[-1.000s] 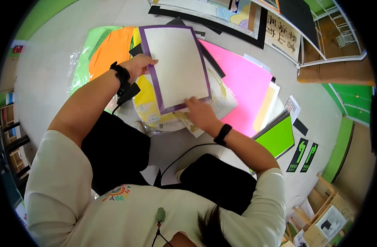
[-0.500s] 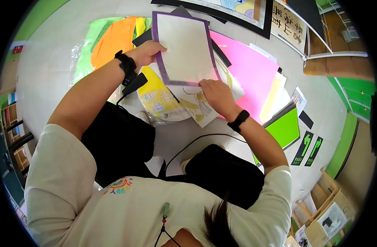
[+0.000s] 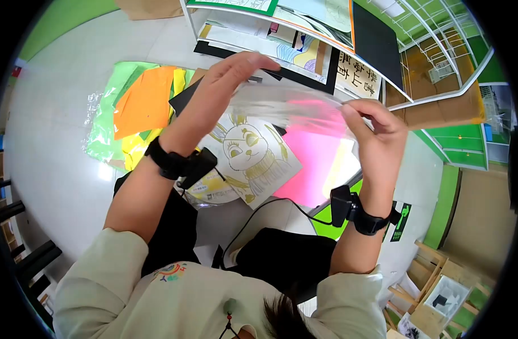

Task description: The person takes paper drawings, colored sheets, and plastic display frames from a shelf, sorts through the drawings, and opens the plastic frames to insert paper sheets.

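Note:
Between my raised hands stretches a clear plastic sheet (image 3: 293, 104), creased and see-through. My left hand (image 3: 230, 76) curls over its left end, fingers bent to the right; the grip itself is partly hidden. At the right end, my right hand (image 3: 375, 121) pinches the edge between thumb and fingers. Below the plastic lies a white sheet with a rabbit drawing (image 3: 250, 155) in yellow-green lines. A large pink sheet (image 3: 307, 164) is under and to the right of it. A yellow-and-white printed packet (image 3: 216, 189) shows below my left wrist.
Orange sheet material (image 3: 144, 101) and green sheet material (image 3: 109, 110) lie on the floor at left. A white rack (image 3: 403, 99) with pictures stands ahead. A black cable (image 3: 259, 209) runs to my right wrist. A bright green panel (image 3: 325, 223) lies below the pink sheet.
The purple-bordered sheet that both hands held is out of sight. Both hands are now higher and farther apart with clear plastic between them. The rabbit drawing is more fully uncovered.

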The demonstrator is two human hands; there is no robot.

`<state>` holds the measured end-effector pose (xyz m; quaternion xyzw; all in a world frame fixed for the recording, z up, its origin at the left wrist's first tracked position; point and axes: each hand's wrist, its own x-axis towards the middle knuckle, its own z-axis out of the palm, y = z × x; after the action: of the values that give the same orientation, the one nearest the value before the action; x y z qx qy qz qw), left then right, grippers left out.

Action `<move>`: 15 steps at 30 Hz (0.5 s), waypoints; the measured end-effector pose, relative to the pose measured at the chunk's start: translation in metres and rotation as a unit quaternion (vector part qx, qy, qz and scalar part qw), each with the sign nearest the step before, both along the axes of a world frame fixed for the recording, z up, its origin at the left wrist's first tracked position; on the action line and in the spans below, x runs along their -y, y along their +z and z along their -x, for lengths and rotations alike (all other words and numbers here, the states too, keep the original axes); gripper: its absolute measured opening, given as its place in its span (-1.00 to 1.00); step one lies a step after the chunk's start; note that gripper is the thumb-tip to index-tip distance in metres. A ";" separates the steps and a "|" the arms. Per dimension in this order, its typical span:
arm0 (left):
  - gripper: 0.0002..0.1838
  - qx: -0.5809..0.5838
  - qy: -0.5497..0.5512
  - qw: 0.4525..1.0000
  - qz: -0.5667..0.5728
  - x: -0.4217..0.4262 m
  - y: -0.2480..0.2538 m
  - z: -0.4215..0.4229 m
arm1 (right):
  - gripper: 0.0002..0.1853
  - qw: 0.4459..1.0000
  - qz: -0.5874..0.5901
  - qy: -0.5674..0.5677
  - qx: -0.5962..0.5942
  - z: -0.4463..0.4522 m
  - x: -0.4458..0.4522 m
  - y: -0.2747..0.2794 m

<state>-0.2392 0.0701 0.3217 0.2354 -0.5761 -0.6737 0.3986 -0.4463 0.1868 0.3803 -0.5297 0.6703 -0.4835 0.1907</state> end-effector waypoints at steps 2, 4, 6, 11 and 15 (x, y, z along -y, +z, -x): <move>-0.64 -0.037 -0.020 0.999 -0.009 -0.001 -0.002 0.003 | -0.94 0.998 0.015 -0.054 0.003 -0.002 -0.011 0.007; -0.63 0.009 -0.053 0.992 0.115 -0.003 -0.013 0.000 | -0.94 0.997 -0.012 -0.073 0.006 0.001 -0.017 -0.005; -0.79 0.061 -0.063 0.980 0.181 -0.001 -0.018 0.003 | -0.93 0.996 -0.061 -0.067 -0.014 0.003 -0.018 -0.020; -0.82 0.078 -0.043 0.992 0.091 0.000 -0.039 0.021 | -0.90 0.989 -0.112 -0.096 -0.003 0.018 -0.012 -0.060; -0.79 0.105 -0.005 0.993 0.049 0.005 -0.055 0.024 | -0.88 0.991 -0.112 -0.072 0.014 0.021 -0.006 -0.063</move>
<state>-0.2629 0.0656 0.2667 0.2821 -0.6479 -0.6185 0.3436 -0.4676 0.1928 0.3174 -0.4479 0.7542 -0.4252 0.2232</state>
